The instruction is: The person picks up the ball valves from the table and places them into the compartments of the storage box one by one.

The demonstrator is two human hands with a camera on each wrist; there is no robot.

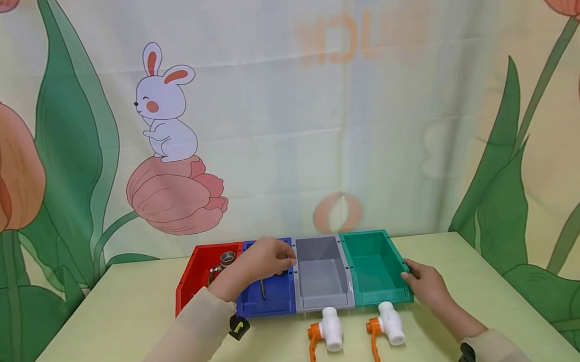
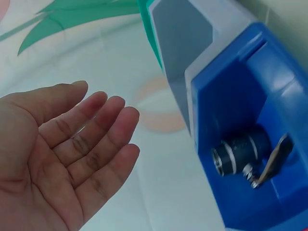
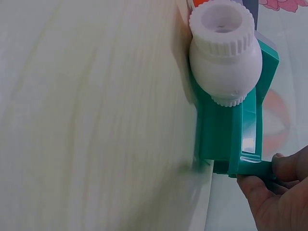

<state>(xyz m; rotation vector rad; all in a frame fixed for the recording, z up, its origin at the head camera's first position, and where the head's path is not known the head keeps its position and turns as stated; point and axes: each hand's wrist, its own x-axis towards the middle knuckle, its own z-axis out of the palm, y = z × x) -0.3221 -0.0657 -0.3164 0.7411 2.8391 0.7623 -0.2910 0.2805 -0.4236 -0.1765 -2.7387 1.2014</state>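
Note:
My left hand (image 1: 273,256) is over the blue bin (image 1: 270,308), partly covering it. In the left wrist view its fingers are loosely extended and the palm holds nothing. Inside the blue bin lies a dark metal valve (image 2: 238,151) with a lever handle; in the head view mostly the lever (image 1: 263,289) shows. With thumb and fingers, my right hand (image 1: 428,287) grips the outer right edge of the green bin (image 1: 376,271), as the right wrist view also shows.
A grey bin (image 1: 322,278) stands between the blue and green ones. Metal fittings (image 1: 227,258) lie in the red bin (image 1: 197,259) at the left. Two white valves (image 1: 331,331) with orange handles lie in front of the bins. A patterned curtain (image 1: 279,149) hangs behind.

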